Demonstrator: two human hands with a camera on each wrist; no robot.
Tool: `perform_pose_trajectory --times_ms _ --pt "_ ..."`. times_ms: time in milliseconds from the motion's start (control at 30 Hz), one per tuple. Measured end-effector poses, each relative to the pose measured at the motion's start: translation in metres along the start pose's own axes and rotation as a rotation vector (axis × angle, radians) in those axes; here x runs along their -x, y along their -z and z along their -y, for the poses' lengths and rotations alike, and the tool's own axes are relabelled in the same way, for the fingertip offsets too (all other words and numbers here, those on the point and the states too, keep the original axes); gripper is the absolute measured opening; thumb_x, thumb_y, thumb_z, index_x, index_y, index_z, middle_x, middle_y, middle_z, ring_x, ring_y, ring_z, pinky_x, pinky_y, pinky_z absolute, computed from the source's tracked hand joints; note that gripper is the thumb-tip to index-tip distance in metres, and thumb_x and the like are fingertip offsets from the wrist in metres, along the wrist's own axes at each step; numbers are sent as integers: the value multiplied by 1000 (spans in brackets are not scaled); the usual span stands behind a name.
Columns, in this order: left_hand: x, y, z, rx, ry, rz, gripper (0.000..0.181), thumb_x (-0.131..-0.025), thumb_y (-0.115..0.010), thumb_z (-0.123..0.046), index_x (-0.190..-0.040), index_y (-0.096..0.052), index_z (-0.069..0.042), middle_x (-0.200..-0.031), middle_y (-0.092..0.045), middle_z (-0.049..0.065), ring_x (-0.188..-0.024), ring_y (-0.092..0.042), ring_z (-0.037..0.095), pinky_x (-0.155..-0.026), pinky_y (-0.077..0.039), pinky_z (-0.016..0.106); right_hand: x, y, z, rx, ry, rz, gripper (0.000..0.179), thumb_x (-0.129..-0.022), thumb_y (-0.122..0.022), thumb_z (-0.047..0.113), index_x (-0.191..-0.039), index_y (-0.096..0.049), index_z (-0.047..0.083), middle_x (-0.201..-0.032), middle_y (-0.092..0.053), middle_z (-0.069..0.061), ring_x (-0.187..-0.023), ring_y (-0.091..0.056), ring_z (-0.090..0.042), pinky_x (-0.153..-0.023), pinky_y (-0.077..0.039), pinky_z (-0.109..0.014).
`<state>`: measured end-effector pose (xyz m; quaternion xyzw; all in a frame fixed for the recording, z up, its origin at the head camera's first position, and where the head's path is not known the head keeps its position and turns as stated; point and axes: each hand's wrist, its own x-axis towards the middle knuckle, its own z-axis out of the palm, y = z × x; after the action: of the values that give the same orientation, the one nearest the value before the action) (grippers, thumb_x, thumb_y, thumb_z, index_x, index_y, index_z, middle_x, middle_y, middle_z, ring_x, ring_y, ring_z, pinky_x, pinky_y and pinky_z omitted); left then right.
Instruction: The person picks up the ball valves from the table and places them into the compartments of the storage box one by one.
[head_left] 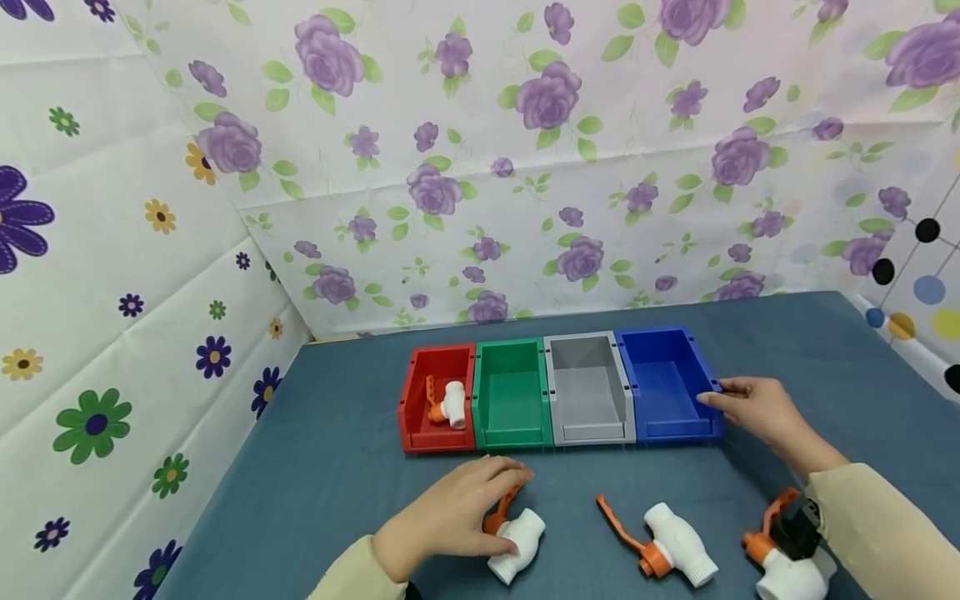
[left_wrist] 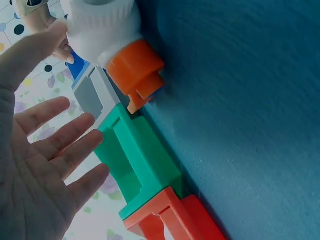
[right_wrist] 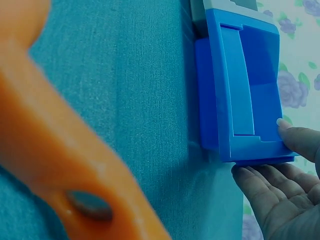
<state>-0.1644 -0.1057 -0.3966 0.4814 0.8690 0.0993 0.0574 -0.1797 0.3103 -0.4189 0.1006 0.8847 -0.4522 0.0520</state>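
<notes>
The left hand (head_left: 459, 510), fingers wide, framed an orange-handled white plastic valve (head_left: 522, 540) on the dark-blue tabletop (head_left: 322, 492), likely a grasping step calling for closure, while the right hand (head_left: 765, 414) pinched a blue plastic bin (head_left: 678, 430).

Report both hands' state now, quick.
Left hand: open, at a white valve, not holding it.
Right hand: closed, holding the blue bin by its side.

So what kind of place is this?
Probably a makeshift tabletop workspace: a row of four bins and several white-and-orange valves on a dark blue table, with flowered sheets behind and beside it.
</notes>
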Motion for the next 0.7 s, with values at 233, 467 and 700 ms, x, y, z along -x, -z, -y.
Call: perform_pose_trajectory --times_ms 233,467,700 --pt "-1 -2 -1 59 6 30 75 -75 -72 -57 -135 -51 -17 -134 -51 -3 -119 -49 12 -100 -46 36 -1 0 1 -8 -5 0 81 -92 -57 44 -138 -31 -18 -135 -40 -39 -120 -51 -44 -88 -53 -43" --pt "-2 -1 0 190 8 95 83 -69 -79 -53 -137 -49 -16 -136 -49 -1 -120 -49 11 -101 -45 37 -1 0 0 -5 0 -2 81 -93 -57 44 -138 -32 -18 -134 -41 -39 -118 -52 -44 -87 -54 -42" --pt "-3 -3 -2 215 26 153 84 -66 -82 -50 -136 -49 -16 -135 -50 -2 -119 -48 11 -99 -47 35 -2 1 0 -2 -12 2 80 -92 -57 44 -137 -32 -18 -134 -42 -39 -117 -53 -44 -86 -54 -43"
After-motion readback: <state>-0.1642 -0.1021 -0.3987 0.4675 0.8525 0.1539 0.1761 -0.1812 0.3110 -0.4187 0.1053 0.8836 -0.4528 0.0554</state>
